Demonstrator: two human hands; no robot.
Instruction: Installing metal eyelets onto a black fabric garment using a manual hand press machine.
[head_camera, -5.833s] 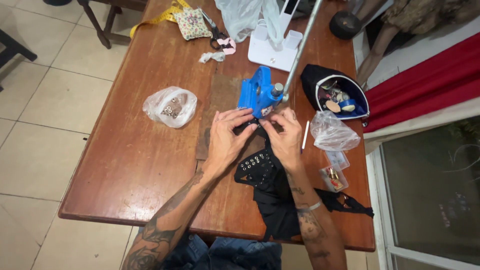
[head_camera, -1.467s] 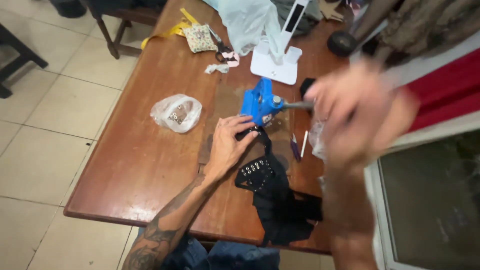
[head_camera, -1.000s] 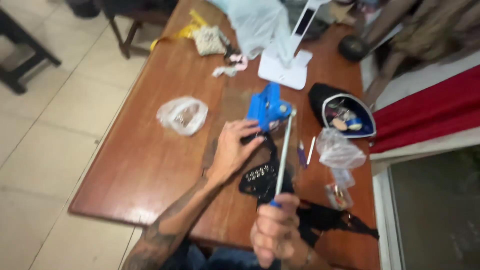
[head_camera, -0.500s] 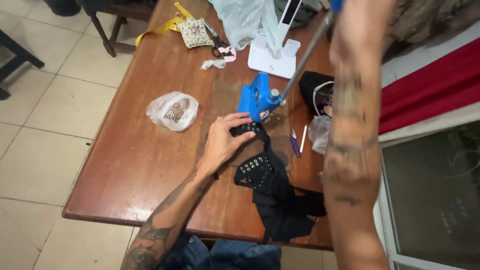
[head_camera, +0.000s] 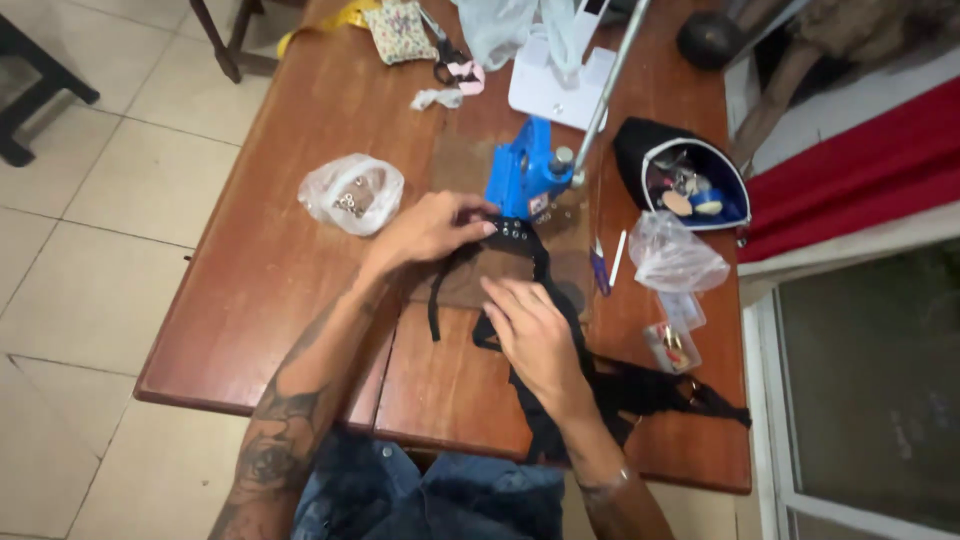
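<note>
Head view: left hand (head_camera: 432, 228) pinches the end of a black strap (head_camera: 520, 232) that carries a row of metal studs, fingers closed on it, holding it right at the base of the blue hand press (head_camera: 522, 175). Right hand (head_camera: 535, 335) lies open and flat, palm down on the rest of the black garment (head_camera: 620, 390), pinning it to the tabletop (head_camera: 290, 260); it grips nothing. The garment trails off toward the right edge of the tabletop.

To do this well, judging from the layout: keep the strap flat and untwisted under the press head, the spot for the next stud centred on the die, left fingertips clear of it. The right hand should hold the slack taut so the fabric doesn't creep. The press lever (head_camera: 610, 85) stands up, untouched.

Further out: clear bag of metal bits (head_camera: 352, 192) to the left, open black pouch (head_camera: 685, 180) and crumpled clear bag (head_camera: 672, 258) to the right, white stand (head_camera: 555, 88) behind the press.
</note>
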